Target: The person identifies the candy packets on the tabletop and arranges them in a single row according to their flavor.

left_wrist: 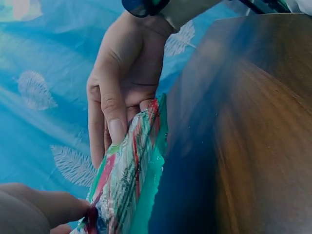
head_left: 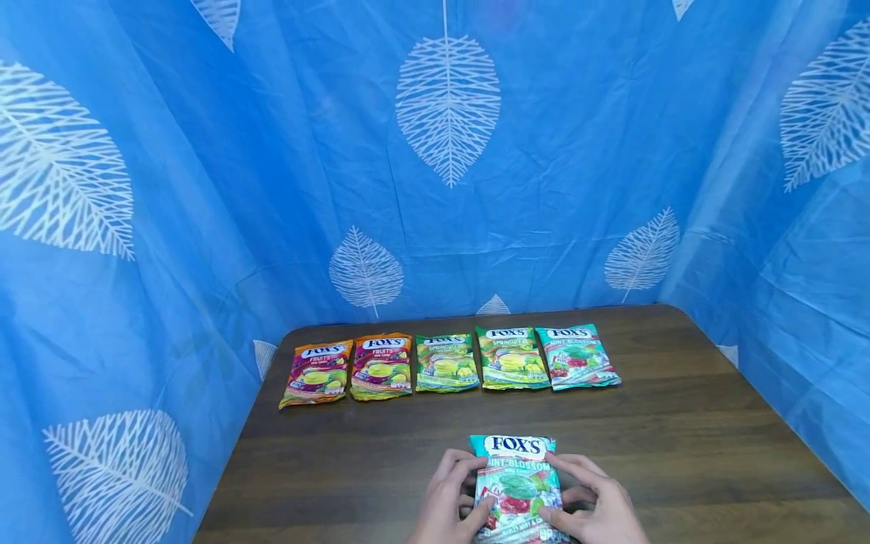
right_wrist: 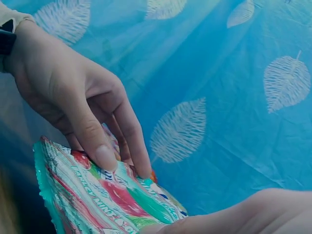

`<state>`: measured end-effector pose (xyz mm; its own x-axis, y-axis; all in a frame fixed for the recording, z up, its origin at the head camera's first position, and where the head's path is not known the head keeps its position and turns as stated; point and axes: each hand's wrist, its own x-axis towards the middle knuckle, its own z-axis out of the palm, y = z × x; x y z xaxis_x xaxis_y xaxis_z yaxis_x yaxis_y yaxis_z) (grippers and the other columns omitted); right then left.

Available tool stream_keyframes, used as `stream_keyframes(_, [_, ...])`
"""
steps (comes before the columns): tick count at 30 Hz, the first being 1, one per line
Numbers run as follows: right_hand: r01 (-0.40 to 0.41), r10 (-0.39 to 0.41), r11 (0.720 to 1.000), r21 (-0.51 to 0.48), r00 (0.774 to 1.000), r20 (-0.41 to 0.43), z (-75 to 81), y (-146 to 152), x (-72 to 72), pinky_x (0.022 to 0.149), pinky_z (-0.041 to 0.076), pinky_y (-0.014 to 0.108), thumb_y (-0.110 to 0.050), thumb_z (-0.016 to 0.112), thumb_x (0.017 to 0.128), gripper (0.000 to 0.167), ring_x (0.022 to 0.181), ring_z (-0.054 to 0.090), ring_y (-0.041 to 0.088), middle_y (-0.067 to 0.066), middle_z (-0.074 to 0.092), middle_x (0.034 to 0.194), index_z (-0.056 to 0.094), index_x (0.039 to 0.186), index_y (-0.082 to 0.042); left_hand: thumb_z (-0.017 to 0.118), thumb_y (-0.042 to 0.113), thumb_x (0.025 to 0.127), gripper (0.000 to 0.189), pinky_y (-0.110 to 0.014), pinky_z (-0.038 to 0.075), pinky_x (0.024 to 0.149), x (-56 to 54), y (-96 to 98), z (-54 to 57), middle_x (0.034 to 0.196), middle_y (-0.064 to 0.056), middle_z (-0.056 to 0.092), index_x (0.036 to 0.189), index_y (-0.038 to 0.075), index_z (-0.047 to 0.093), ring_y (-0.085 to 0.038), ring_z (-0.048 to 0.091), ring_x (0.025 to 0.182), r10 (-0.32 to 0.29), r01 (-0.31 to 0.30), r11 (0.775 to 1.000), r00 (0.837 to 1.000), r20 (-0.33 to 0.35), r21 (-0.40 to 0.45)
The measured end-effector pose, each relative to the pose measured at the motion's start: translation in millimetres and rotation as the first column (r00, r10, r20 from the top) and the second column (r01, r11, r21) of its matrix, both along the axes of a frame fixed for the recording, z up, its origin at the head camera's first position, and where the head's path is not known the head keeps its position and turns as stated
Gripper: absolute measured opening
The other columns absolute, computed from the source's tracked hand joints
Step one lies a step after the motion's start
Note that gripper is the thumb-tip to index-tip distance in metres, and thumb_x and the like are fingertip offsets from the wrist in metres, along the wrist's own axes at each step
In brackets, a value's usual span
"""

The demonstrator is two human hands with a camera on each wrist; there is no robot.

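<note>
A teal Fox's Mint Blossom candy bag (head_left: 518, 483) is held up at the near side of the table, its printed front showing in the head view. My left hand (head_left: 451, 495) grips its left edge, thumb on the front and fingers along the side. On the opposite edge my right hand (head_left: 593, 499) grips it the same way. The left wrist view shows the candy bag (left_wrist: 129, 170) from its bottom edge, above the wood. In the right wrist view the left thumb and fingers pinch the candy bag (right_wrist: 117, 195).
Along the far side of the brown table (head_left: 381, 461) lies a row of bags: two orange Fruits bags (head_left: 381, 368), two green Springtea bags (head_left: 513, 359) and one teal Mint Blossom bag (head_left: 578, 357) at the right end. Blue cloth (head_left: 544, 189) with white leaf prints surrounds the table.
</note>
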<state>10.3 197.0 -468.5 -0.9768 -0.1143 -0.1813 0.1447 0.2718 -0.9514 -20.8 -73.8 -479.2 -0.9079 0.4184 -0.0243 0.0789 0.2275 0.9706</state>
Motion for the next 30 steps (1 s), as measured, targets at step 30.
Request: stream_keyframes(30, [0.12,-0.125,0.953,0.277,0.992,-0.001,22.5,77,-24.8,0.076,0.063,0.031,-0.021,0.094,0.089,0.083,0.101,0.075,0.025,0.027,0.05,0.155,0.055,0.16,-0.004,0.075,0.006,0.105,0.045,-0.015,0.056,0.081,-49.2,74.6,19.7,0.131,0.001,0.049,0.147,0.0,0.062,0.002,0.058,0.101,-0.237,0.196,0.964,0.941,-0.24,-0.182])
